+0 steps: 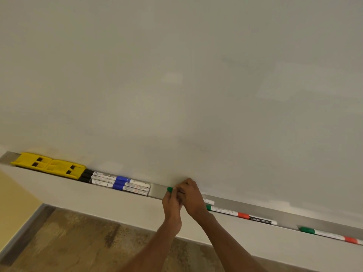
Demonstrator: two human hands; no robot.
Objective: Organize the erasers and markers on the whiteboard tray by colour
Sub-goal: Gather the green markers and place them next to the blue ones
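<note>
Grip of left hand (172, 202) and right hand (192, 197) clamps green marker (170, 189), blue markers (120, 183) near on tray (157, 191).

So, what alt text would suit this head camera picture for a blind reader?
A person's left hand and right hand hold a green-capped marker at a whiteboard's metal tray. Leftward lie two yellow erasers, black-capped markers and blue-capped markers; rightward, green and red markers.

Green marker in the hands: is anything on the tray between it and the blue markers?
Nothing visible does. The left hand and right hand hold the green marker at the tray, and the stretch between its cap and the near ends of the blue markers is bare metal.
</note>
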